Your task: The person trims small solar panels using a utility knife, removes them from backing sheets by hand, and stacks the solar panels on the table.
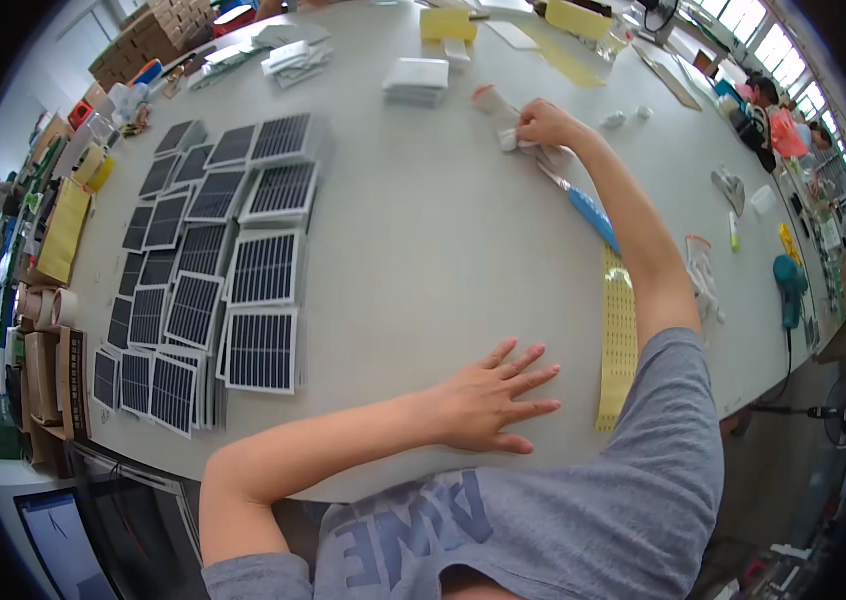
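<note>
My left hand [491,402] lies flat on the pale table [413,300] with fingers spread, near the front edge. Stretched far forward, my right hand [547,124] is closed on a white work glove [495,110] with a reddish cuff; part of the glove is hidden under the fingers. Just below that hand is a tool with a blue handle [593,215] and a metal end. A yellow strip with rows of small dots [616,345] runs beside my right upper arm. To the left stand several stacks of small solar panels [263,268] with white frames.
White flat packs [416,80] and loose white pieces [298,62] lie at the far side. A second glove [701,275], a green marker [734,233] and a teal heat-gun-like tool [789,285] are at the right. Cartons [158,35] and tape rolls [55,306] stand at the left.
</note>
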`<state>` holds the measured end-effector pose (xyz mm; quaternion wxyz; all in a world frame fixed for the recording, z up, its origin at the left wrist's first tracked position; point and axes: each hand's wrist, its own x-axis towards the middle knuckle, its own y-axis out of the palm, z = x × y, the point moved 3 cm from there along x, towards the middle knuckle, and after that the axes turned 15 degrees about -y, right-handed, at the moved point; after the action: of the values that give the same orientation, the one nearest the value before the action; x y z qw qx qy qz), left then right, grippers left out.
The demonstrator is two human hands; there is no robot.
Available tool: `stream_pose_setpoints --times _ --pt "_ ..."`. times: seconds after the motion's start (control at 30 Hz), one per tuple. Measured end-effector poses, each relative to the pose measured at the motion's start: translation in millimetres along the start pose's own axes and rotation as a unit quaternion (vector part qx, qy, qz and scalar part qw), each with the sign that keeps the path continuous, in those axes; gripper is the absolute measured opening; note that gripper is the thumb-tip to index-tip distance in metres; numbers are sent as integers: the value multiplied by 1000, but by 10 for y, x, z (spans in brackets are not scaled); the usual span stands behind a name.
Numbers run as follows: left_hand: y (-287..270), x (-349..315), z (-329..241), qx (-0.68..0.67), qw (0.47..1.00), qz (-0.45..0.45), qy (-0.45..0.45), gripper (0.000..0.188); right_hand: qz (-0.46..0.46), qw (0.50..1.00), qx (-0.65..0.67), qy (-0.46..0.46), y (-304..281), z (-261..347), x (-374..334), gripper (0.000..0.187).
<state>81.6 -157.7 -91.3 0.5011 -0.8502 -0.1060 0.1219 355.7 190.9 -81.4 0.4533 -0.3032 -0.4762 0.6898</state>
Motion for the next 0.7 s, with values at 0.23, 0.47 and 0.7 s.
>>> stream_pose_setpoints --times 0.23,0.47,0.7 --pt "-211 -237 126 19 973 -195 -124 64 -120 983 48 -126 608 1371 -930 39" --pt "-209 -624 982 93 857 -314 -397 62 -50 926 153 -342 1106 2661 -2784 60" --pt "305 50 -16 87 936 -233 -251 69 -323 924 199 34 477 2062 -3164 54"
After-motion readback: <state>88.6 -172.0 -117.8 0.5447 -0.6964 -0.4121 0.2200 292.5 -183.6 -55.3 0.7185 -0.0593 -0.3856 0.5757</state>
